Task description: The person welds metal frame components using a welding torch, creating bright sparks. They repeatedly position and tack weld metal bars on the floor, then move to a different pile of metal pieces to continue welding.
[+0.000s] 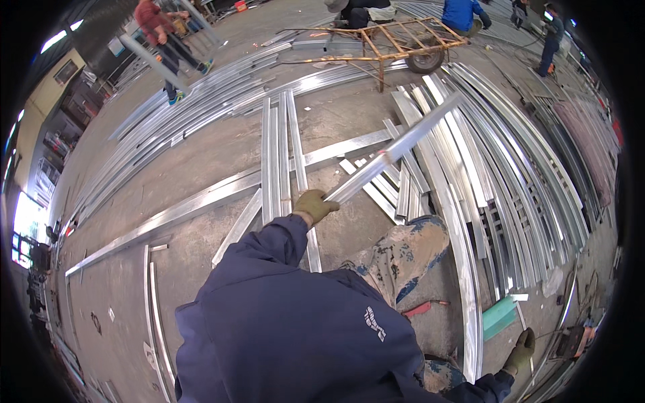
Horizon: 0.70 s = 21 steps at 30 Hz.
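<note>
My left hand [314, 205], in an olive work glove, is closed round the near end of a silver square metal tube [403, 148]. The tube slants up to the far right and has a small reddish mark partway along. At the lower right my right hand [521, 352], gloved alike, seems closed on a thin pale strip [519, 314] with a short white crosspiece at its far end; the grip is partly hidden. Beside it lies a green flat piece [498, 318]. A red-handled tool [418, 309] rests on the floor by my knee.
Many long metal profiles [517, 181] lie stacked on the right, more [201, 107] at the far left. Crossed bars [275, 154] lie ahead. A rusty wheeled cart [403, 41] stands beyond. One person [164, 33] handles a frame at far left; several others work farther back.
</note>
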Tool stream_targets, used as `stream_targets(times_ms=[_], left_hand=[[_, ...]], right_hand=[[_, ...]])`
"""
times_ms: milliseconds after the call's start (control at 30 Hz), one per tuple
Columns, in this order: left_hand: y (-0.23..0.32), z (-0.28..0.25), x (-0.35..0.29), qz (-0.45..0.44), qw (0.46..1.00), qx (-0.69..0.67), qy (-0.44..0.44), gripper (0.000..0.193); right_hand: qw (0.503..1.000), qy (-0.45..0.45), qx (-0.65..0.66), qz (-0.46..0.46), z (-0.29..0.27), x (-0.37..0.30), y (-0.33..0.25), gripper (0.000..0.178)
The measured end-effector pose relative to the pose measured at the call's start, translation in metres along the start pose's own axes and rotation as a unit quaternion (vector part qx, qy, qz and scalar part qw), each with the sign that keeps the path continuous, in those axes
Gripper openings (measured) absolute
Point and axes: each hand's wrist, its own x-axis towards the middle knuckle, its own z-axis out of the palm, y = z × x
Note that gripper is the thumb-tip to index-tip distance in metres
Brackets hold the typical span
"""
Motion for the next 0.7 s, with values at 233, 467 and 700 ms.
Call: stream_targets(times_ms=[233, 467, 700], left_hand=[[-0.110, 0.010, -0.028, -0.192, 0.978, -0.023, 0.079, 0.067], [-0.157, 0.019, -0.064, -0.320, 0.930, -0.066, 0.168, 0.065], [-0.179, 0.039, -0.061, -0.342, 0.918, -0.101, 0.171, 0.059]], right_hand=[[0.998, -0.053, -0.017, -0.013, 0.019, 0.019, 0.006, 0.041], [0.993, -0.110, -0.050, 0.015, 0.032, 0.006, -0.009, 0.041], [0.994, -0.103, -0.021, 0.012, 0.031, -0.007, -0.015, 0.037]])
